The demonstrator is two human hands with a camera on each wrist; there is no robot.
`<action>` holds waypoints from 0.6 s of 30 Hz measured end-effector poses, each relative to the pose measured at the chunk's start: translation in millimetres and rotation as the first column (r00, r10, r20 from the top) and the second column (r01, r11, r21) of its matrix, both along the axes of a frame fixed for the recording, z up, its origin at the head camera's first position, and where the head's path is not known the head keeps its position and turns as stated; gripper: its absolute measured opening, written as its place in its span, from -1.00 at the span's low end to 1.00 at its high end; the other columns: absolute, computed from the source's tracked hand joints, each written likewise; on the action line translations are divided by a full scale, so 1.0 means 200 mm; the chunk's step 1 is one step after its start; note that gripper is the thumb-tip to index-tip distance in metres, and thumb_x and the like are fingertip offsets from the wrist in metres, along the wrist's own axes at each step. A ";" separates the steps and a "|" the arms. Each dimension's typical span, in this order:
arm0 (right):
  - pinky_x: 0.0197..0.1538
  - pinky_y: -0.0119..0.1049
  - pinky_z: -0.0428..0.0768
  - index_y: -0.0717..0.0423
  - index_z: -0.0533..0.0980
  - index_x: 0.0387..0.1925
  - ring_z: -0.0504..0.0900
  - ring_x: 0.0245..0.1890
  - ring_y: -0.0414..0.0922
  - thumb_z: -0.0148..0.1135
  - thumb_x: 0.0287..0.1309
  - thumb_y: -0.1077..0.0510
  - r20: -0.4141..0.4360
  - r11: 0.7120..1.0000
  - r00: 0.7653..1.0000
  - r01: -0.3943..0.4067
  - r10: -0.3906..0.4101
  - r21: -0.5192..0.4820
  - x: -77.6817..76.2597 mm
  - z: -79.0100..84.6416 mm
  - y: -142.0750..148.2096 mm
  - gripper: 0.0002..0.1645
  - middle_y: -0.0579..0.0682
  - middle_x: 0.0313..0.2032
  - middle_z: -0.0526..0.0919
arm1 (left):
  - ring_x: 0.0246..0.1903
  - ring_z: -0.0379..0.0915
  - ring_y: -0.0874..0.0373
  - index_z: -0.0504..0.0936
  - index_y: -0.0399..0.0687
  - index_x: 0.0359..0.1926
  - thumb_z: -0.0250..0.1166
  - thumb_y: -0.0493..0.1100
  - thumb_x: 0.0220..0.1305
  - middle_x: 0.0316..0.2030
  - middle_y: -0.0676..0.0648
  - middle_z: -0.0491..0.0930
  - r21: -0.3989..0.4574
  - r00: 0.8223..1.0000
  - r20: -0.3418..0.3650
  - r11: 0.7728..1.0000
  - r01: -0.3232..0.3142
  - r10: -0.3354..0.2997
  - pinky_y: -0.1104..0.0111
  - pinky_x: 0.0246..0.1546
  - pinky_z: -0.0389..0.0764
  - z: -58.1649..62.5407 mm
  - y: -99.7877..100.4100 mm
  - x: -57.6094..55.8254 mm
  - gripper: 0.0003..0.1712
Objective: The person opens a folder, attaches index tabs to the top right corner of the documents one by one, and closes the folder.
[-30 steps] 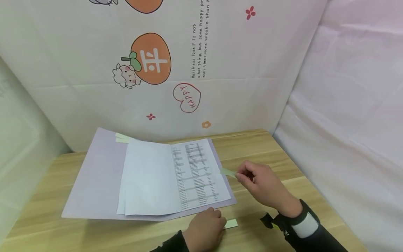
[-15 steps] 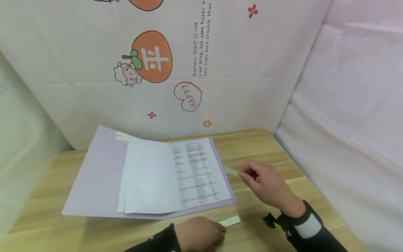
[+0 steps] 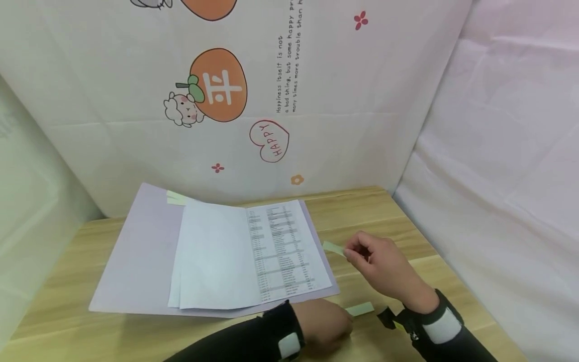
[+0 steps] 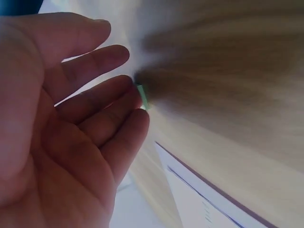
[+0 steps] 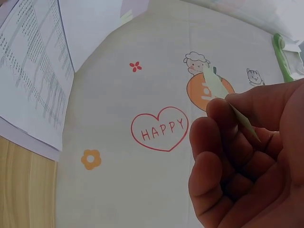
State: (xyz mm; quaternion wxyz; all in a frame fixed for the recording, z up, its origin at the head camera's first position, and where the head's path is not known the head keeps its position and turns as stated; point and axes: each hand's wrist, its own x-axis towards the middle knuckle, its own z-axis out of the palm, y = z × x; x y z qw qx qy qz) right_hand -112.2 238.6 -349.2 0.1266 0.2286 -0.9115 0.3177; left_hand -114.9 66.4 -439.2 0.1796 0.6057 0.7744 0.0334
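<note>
My right hand (image 3: 384,264) pinches one end of a pale green paper strip (image 3: 333,248) between thumb and fingers, just right of an open lilac folder (image 3: 135,261). In the right wrist view this strip (image 5: 216,86) sticks out past the fingertips. My left hand (image 3: 326,324) is low over the table in front of the folder, its fingers relaxed and spread in the left wrist view. A second green strip (image 3: 360,309) lies on the table by its fingertips, its near end hidden behind the hand. Inside the folder, a blank white page (image 3: 217,256) is turned left, beside a printed list (image 3: 287,251).
More green strips (image 3: 175,197) stick out at the folder's upper left. The wooden table (image 3: 362,211) is backed by a printed white cloth (image 3: 325,141), with white cloth (image 3: 511,151) also along the right side. A dark strap end (image 3: 386,318) hangs from the right wrist.
My left hand has moved right along the table's front, and the second strip has slid right with it. My right hand has drawn its strip slightly away from the folder's edge.
</note>
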 end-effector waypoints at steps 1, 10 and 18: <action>-0.49 -0.36 0.46 -0.09 0.54 -0.32 0.43 -0.55 -0.30 0.27 0.35 0.17 0.003 1.000 1.000 0.003 -0.003 0.001 0.00 0.00 0.00 -0.89 -0.32 -0.48 0.50 | -0.47 0.33 0.36 0.54 0.14 -0.39 0.31 -0.12 0.34 -0.40 0.24 0.40 -0.008 1.000 -0.003 1.000 0.007 -0.007 0.57 -0.46 0.34 0.00 0.02 -0.01 -0.85; -0.48 -0.36 0.48 -0.03 0.56 -0.30 0.44 -0.54 -0.30 0.26 0.35 0.13 0.015 1.000 1.000 0.009 -0.009 -0.019 0.01 -0.03 0.01 -0.93 -0.31 -0.47 0.51 | -0.41 0.32 0.37 0.61 0.12 -0.29 0.33 -0.06 0.31 -0.34 0.21 0.41 -0.019 0.989 -0.131 0.998 0.066 -0.068 0.59 -0.37 0.34 0.00 0.20 -0.07 -0.93; -0.52 -0.36 0.46 -0.03 0.56 -0.30 0.42 -0.57 -0.29 0.26 0.35 0.14 0.017 0.999 1.000 0.011 -0.010 -0.033 0.01 -0.04 0.02 -0.93 -0.30 -0.50 0.49 | -0.41 0.34 0.36 0.64 0.16 -0.27 0.33 0.00 0.32 -0.17 0.22 0.42 -0.064 0.993 -0.117 0.998 0.006 -0.013 0.56 -0.36 0.38 -0.01 0.22 -0.07 -0.92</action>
